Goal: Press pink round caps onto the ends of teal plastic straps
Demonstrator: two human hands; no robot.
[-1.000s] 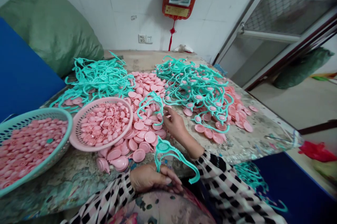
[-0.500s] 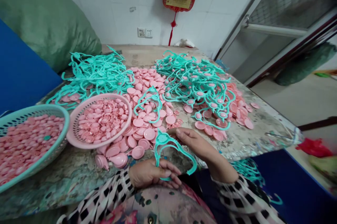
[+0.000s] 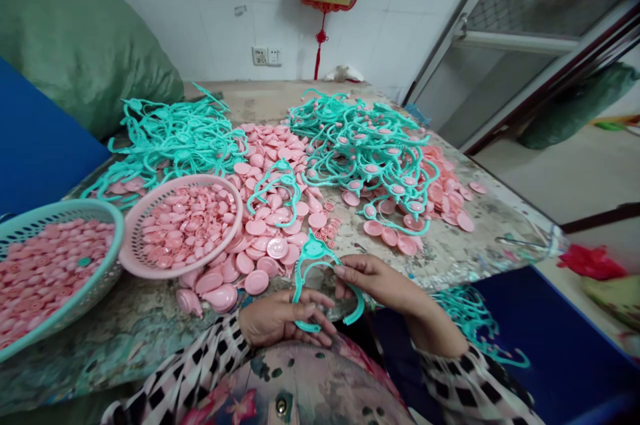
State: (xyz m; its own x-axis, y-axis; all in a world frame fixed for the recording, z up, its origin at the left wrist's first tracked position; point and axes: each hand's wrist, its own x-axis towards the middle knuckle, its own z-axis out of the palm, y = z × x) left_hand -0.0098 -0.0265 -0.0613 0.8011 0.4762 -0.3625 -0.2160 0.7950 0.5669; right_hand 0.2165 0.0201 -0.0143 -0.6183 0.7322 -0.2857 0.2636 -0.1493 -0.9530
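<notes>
My left hand point(image 3: 280, 318) is closed round the lower end of a curved teal plastic frame point(image 3: 313, 255), held upright at the table's near edge. My right hand point(image 3: 373, 275) grips the frame's right arm, fingers curled on it. Just beyond lies a heap of pink round discs point(image 3: 270, 212) with a loose teal frame point(image 3: 275, 185) on top. A pink basket point(image 3: 165, 268) full of small pink parts stands left of the heap.
A teal basket point(image 3: 107, 218) of pink parts sits at far left. Tangled teal frames are piled at back left point(image 3: 170, 135) and back right point(image 3: 365, 142). A green sack point(image 3: 75, 32) leans on the wall. More teal frames point(image 3: 470, 322) hang beside my right arm.
My right hand drew back from the disc heap to the held teal frame and closed on its right arm. The left hand kept its grip.
</notes>
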